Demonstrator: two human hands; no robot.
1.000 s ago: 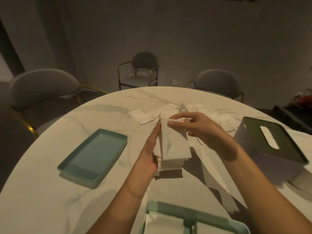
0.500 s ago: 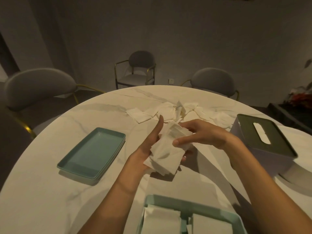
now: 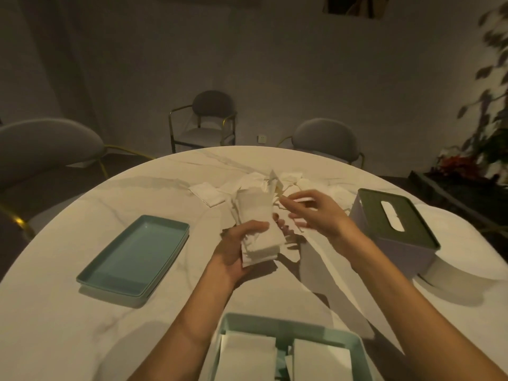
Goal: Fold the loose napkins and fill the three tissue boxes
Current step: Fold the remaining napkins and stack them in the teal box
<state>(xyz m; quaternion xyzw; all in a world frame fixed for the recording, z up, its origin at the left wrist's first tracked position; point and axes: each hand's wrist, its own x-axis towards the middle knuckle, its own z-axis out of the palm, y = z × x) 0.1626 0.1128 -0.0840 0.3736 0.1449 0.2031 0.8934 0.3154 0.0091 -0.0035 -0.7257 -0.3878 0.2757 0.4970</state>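
While gripped only by the left hand [image 3: 233, 251] above mid-table, stack of folded napkins [image 3: 257, 229] liable to fan out and slide apart. Right hand [image 3: 316, 213] released, blurred, just right of it. Risk of knocking loose napkins [image 3: 275, 182] beyond, or missing open box [image 3: 288, 350] near.

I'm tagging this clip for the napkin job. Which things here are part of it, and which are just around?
Part of the job:
napkin stack, held in left hand
right hand
loose napkins
lidded box
open box, napkins inside

Just around:
tray
chairs
plant
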